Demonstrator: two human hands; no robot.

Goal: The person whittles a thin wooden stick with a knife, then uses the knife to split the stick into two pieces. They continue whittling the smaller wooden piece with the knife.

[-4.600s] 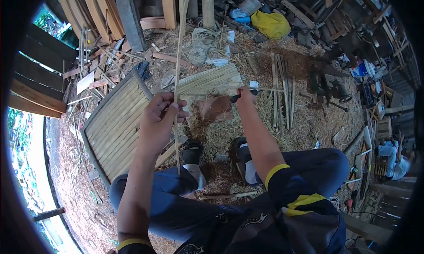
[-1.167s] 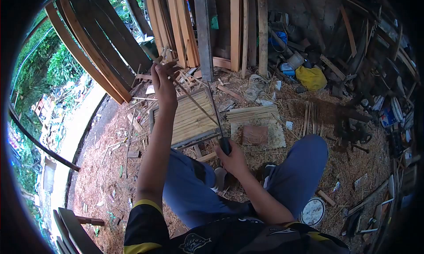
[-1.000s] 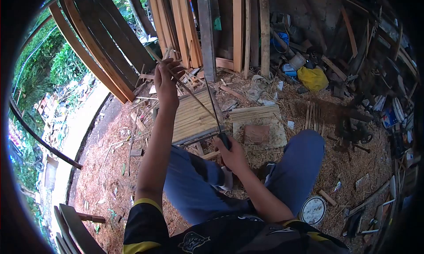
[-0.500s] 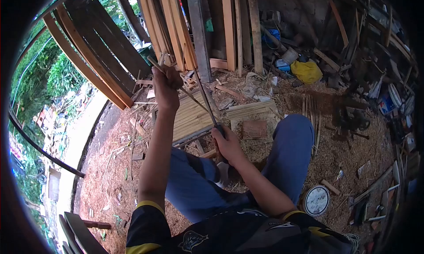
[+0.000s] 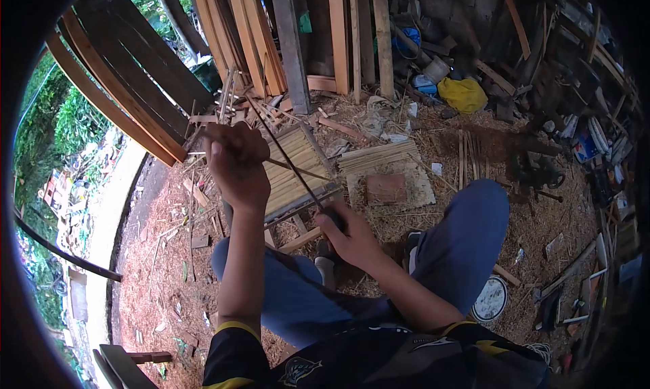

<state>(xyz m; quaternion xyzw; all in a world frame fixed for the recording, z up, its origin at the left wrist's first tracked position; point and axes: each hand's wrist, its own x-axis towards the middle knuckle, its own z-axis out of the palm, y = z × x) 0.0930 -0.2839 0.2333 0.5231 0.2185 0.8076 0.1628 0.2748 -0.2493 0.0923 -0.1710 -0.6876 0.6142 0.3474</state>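
Observation:
My left hand point(image 5: 238, 162) is raised in front of me, its fingers closed round a thin wooden stick point(image 5: 298, 169). One end of the stick slopes down to the right, crossing near the blade. In my right hand point(image 5: 352, 239) is a long, narrow-bladed knife point(image 5: 290, 160), gripped by its dark handle above my knees. The blade points up and away to the left. Beyond both hands, a slatted wooden panel point(image 5: 290, 186) in a frame lies on the ground. To its right, a bundle of thin sticks point(image 5: 379, 157) rests beside a reddish-brown block point(image 5: 386, 188).
Wood shavings cover the ground point(image 5: 166, 253). Tall planks point(image 5: 252, 44) lean at the back. A yellow bag point(image 5: 463, 94) lies among clutter at the back right. A round white lid point(image 5: 489, 298) sits by my right knee, with scrap wood along the right side.
My left hand has come lower and nearer with the stick. The knife now leans further left, still in my right hand. My right knee has shifted outward, and the view has shifted slightly.

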